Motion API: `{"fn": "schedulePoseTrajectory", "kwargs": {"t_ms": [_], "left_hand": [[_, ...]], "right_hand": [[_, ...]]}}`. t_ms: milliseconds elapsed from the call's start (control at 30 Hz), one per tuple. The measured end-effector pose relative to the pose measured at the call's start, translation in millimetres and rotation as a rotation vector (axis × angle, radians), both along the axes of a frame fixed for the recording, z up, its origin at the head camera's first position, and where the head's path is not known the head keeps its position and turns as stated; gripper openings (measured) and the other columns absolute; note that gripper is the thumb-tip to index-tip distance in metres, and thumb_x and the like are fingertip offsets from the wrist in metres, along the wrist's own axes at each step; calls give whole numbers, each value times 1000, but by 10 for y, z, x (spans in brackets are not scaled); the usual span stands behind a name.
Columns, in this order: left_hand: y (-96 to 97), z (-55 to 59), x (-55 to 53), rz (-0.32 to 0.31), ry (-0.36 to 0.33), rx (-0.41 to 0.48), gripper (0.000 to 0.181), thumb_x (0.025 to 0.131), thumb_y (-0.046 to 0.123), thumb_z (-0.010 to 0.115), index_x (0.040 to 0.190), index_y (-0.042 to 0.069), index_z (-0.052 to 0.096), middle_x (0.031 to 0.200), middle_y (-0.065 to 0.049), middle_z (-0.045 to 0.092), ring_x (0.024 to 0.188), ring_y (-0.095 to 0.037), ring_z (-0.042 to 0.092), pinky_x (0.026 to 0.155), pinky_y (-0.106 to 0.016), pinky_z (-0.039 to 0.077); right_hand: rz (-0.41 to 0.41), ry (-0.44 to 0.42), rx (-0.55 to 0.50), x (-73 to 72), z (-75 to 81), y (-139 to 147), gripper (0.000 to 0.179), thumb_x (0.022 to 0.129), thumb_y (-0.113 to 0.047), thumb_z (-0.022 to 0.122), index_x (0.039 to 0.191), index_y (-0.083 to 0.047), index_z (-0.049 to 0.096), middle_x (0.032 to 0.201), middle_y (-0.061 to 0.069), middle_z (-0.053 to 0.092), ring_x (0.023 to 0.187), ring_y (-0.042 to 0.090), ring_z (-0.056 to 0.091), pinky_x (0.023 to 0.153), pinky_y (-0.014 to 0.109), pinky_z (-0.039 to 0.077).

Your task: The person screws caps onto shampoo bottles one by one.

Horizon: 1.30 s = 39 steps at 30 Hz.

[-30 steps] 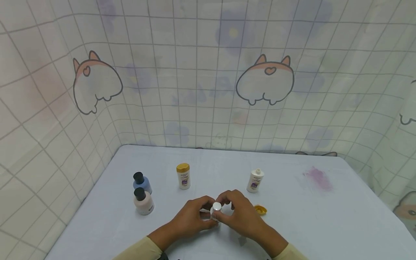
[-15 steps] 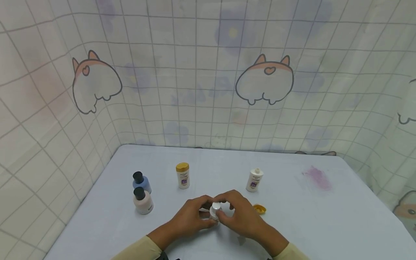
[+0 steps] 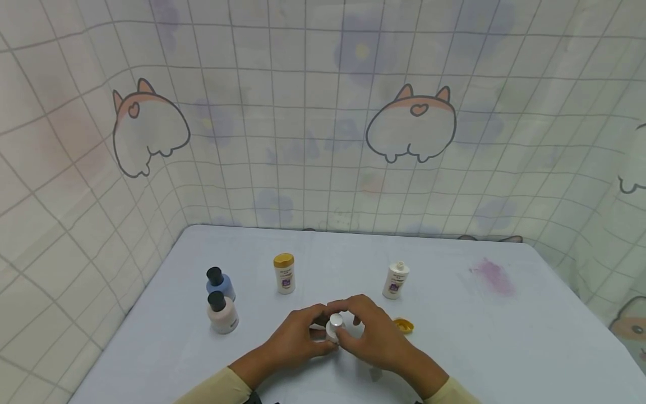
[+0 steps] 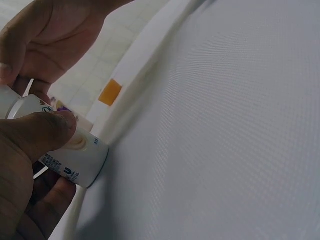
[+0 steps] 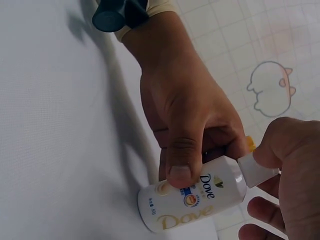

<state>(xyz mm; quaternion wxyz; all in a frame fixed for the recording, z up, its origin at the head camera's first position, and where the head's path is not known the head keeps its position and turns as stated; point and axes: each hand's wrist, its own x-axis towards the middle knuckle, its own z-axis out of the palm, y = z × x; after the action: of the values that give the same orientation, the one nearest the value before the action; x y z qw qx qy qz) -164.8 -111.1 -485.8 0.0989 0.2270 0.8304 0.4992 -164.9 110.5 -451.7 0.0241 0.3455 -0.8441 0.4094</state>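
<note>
A small white Dove bottle (image 5: pixel 200 197) with a white cap (image 5: pixel 257 172) stands on the white table, between the two hands. My left hand (image 3: pixel 295 339) grips the bottle's body; its thumb lies across the label in the right wrist view. From the other side, my right hand (image 3: pixel 375 336) pinches the cap between thumb and fingers. The head view looks down on the cap's top, and the fingers hide much of the body. Just right of the right hand lies a yellow cap (image 3: pixel 403 325).
Behind the hands stand a yellow-lidded white bottle (image 3: pixel 285 274) and a white bottle (image 3: pixel 396 279) with a bare narrow neck. To the left, a pink bottle (image 3: pixel 222 315) and a blue bottle (image 3: pixel 221 286) have black caps. A purple stain (image 3: pixel 494 276) marks the table (image 3: pixel 504 348) at right.
The right hand's fingers have shifted a little left around the cap, index finger reaching further over. The left hand and the bottle stay in place.
</note>
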Motion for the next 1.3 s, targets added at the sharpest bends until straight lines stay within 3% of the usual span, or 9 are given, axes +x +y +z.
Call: {"fn": "schedulePoseTrajectory", "kwargs": {"t_ms": [133,467,833,1133,1300], "left_hand": [[3,1,2,-2,-3,3,52,85,15,87,130,14,62,119,7,67,111,-7,64,92,-19,54],[2,-2,3,20,-13,-36,48,84,20,88,125,22,63,119,12,66,110,-6,65,93,-19,54],[5,2,12,11,8,-25,50,85,17,87,128,17,62,118,9,68,110,-6,64,93,-18,54],[4,-13,1,8,-2,-22,46,84,19,87,124,22,64,118,13,67,109,-5,65,93,-18,53],[-4,-24,-2,7,1,-26,46,85,21,87,125,20,63,118,12,67,109,-5,65,94,-19,53]], "right_hand": [[13,13,0,-9,-8,-1,42,90,-8,76,127,-26,66,122,-17,64,107,8,58,80,29,56],[-105,-48,39,9,-8,-35,27,91,-23,81,113,-26,65,110,-20,61,98,8,56,79,34,57],[-2,-39,26,3,12,12,43,91,-12,77,129,-28,66,123,-19,63,106,7,57,81,29,57],[-110,-86,83,13,16,-25,24,92,-29,79,113,-27,67,110,-20,61,98,7,55,79,29,55],[-77,-86,60,9,23,-13,32,91,-27,81,120,-29,67,117,-20,62,103,8,56,81,29,55]]}}
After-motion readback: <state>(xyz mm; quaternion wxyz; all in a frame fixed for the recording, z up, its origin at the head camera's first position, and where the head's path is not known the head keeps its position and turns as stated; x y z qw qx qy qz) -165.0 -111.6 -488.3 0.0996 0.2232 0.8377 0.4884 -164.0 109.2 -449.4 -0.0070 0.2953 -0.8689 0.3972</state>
